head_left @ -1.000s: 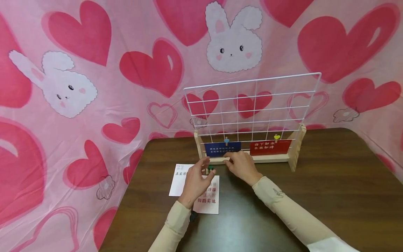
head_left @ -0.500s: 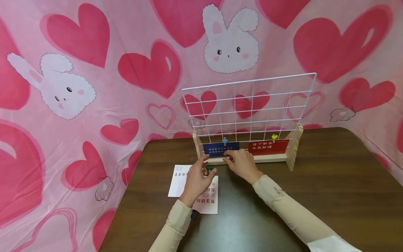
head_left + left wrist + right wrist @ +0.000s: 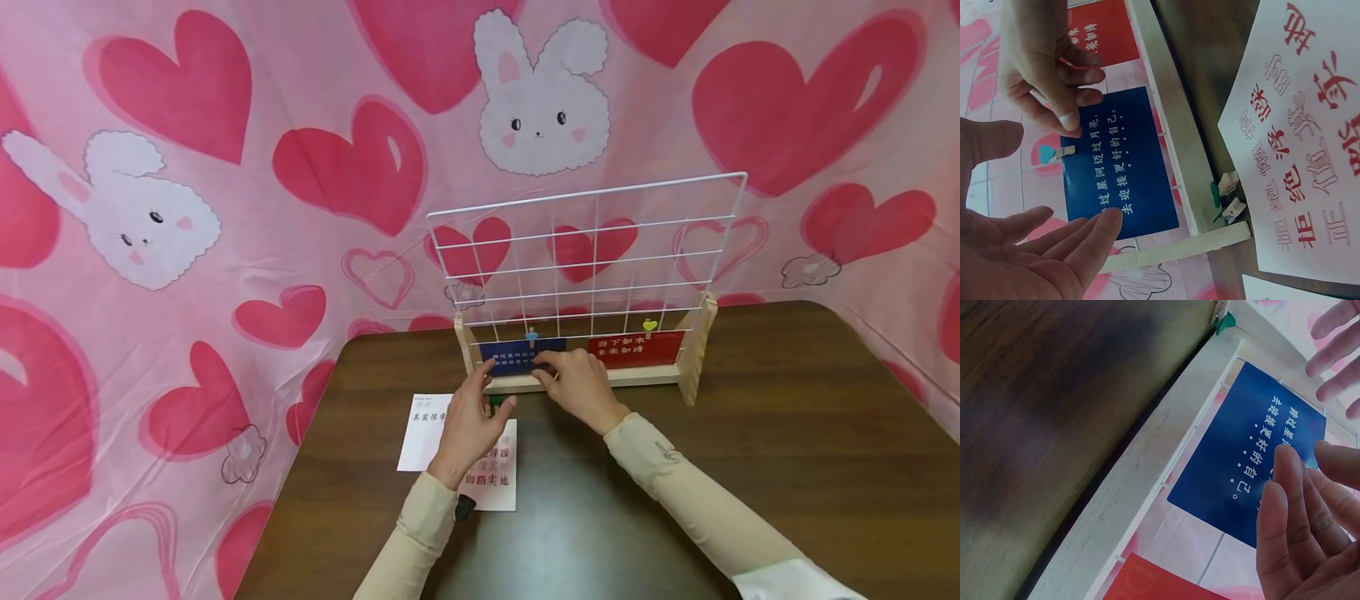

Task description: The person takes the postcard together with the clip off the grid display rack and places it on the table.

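A blue card (image 3: 508,350) with white writing hangs low on the white wire grid (image 3: 595,250), held by a wooden clip (image 3: 1067,150) with a blue heart. My left hand (image 3: 468,429) is at the card's left side; its straight fingers lie over that end in the left wrist view. At the right end, my right hand (image 3: 583,385) has loosely bent fingers in front of the card's edge. A gap shows between its thumb and fingers in the right wrist view, and I cannot tell whether they touch the card. A red card (image 3: 645,350) hangs to the right under a yellow heart clip (image 3: 649,326).
The grid stands in a wooden base (image 3: 645,378) on a brown table (image 3: 787,442). Two white cards with writing, one black-lettered (image 3: 420,437) and one red-lettered (image 3: 498,496), lie near my left hand. Small wooden clips with green tops (image 3: 1229,200) lie by the base's left end.
My right hand has shifted slightly over the right part of the blue card. The left hand stays almost in place; the head view has moved a little.
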Demonstrator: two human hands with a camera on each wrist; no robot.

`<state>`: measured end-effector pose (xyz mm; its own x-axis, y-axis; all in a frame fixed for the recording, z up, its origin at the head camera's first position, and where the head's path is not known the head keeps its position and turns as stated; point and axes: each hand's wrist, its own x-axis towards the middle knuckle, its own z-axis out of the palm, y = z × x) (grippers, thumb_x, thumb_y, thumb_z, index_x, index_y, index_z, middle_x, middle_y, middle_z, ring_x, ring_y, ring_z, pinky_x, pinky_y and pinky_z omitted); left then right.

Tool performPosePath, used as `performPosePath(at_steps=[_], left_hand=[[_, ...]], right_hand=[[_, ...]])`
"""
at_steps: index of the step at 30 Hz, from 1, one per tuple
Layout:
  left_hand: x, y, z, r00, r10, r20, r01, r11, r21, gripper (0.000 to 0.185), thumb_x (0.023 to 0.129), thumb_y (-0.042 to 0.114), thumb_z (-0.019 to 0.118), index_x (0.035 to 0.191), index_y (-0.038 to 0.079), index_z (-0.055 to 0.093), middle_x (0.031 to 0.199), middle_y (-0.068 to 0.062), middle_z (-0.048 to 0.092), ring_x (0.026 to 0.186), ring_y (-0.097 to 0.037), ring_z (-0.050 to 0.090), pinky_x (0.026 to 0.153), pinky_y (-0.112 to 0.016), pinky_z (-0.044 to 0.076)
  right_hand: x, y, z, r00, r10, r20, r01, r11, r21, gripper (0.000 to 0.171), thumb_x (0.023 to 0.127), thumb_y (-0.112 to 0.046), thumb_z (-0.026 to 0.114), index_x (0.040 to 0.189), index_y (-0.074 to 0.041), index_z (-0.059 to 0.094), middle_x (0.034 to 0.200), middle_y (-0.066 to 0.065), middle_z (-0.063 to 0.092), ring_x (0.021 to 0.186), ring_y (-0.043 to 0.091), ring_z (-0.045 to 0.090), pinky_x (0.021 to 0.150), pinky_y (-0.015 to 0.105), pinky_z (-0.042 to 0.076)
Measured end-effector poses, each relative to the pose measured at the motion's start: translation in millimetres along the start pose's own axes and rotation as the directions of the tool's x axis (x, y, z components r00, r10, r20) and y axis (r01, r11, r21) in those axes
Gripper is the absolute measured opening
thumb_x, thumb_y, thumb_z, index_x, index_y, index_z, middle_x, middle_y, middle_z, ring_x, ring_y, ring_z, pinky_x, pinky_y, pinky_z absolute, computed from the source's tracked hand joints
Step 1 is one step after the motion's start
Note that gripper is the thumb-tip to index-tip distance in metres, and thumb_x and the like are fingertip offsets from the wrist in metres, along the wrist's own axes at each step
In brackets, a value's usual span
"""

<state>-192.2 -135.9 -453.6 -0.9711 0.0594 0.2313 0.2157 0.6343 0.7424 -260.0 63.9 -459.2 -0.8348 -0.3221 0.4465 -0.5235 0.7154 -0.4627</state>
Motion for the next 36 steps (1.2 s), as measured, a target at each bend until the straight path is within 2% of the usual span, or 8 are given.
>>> performPosePath(at_steps=[6, 11, 19, 24, 30, 36], left_hand=[[3.5, 1.4, 0.2, 1.0, -0.001, -0.003, 0.001, 1.0, 0.001, 0.075, 0.095, 0.027, 0.075, 0.159, 0.009, 0.04, 0.15, -0.025, 0.057, 0.125, -0.042, 0.066, 0.1, -0.057, 0.056], [5.0, 1.0, 1.8, 1.0, -0.013, 0.013, 0.013, 1.0, -0.005, 0.08, 0.095, 0.028, 0.075, 0.162, 0.01, 0.034, 0.155, -0.023, 0.051, 0.126, -0.042, 0.065, 0.101, -0.056, 0.057], [5.7, -1.0, 5.7, 1.0, 0.013, 0.002, -0.013, 1.0, 0.015, 0.083, 0.095, 0.03, 0.075, 0.162, 0.007, 0.032, 0.17, -0.021, 0.03, 0.139, -0.039, 0.057, 0.107, -0.056, 0.053], [6.7, -2.7, 7.4, 1.0, 0.018, -0.002, -0.018, 0.999, 0.034, 0.083, 0.095, 0.03, 0.075, 0.163, 0.007, 0.032, 0.174, -0.021, 0.018, 0.147, -0.041, 0.048, 0.118, -0.061, 0.042], [10.1, -3.7, 8.3, 1.0, 0.01, 0.004, -0.01, 0.999, 0.045, 0.082, 0.095, 0.031, 0.074, 0.162, 0.008, 0.033, 0.174, -0.022, 0.017, 0.157, -0.042, 0.032, 0.122, -0.065, 0.033], [11.7, -6.1, 8.9, 1.0, 0.007, 0.004, -0.007, 0.999, 0.045, 0.081, 0.095, 0.029, 0.074, 0.163, 0.01, 0.033, 0.173, -0.022, 0.019, 0.156, -0.044, 0.033, 0.121, -0.066, 0.034]], right_hand=[[2.3, 1.2, -2.2, 1.0, 0.003, -0.014, -0.003, 1.0, 0.005, 0.022, 0.091, -0.023, 0.081, 0.109, -0.009, 0.081, 0.084, 0.011, 0.08, 0.049, 0.01, 0.048, 0.043, 0.024, 0.038], [3.4, 2.4, -3.0, 1.0, 0.003, -0.023, -0.003, 1.0, 0.014, 0.021, 0.091, -0.022, 0.081, 0.108, -0.009, 0.081, 0.077, 0.009, 0.078, 0.048, 0.009, 0.049, 0.043, 0.024, 0.038], [2.7, 3.3, -5.3, 0.999, 0.002, -0.033, -0.001, 1.0, 0.022, 0.022, 0.091, -0.021, 0.081, 0.109, -0.008, 0.081, 0.066, 0.005, 0.072, 0.046, 0.007, 0.046, 0.042, 0.024, 0.036], [2.2, 4.2, -6.3, 1.0, 0.003, -0.027, -0.002, 1.0, 0.031, 0.022, 0.092, -0.021, 0.08, 0.11, -0.008, 0.081, 0.065, 0.005, 0.071, 0.045, 0.007, 0.042, 0.041, 0.024, 0.033], [2.8, 4.1, -8.4, 0.999, 0.012, -0.03, -0.011, 1.0, 0.029, 0.023, 0.091, -0.022, 0.081, 0.11, -0.008, 0.081, 0.066, 0.005, 0.071, 0.046, 0.008, 0.042, 0.042, 0.025, 0.032], [3.7, 4.7, -9.8, 0.999, 0.027, -0.028, -0.026, 0.999, 0.035, 0.023, 0.091, -0.023, 0.081, 0.11, -0.009, 0.081, 0.067, 0.005, 0.071, 0.047, 0.009, 0.044, 0.042, 0.025, 0.034]])
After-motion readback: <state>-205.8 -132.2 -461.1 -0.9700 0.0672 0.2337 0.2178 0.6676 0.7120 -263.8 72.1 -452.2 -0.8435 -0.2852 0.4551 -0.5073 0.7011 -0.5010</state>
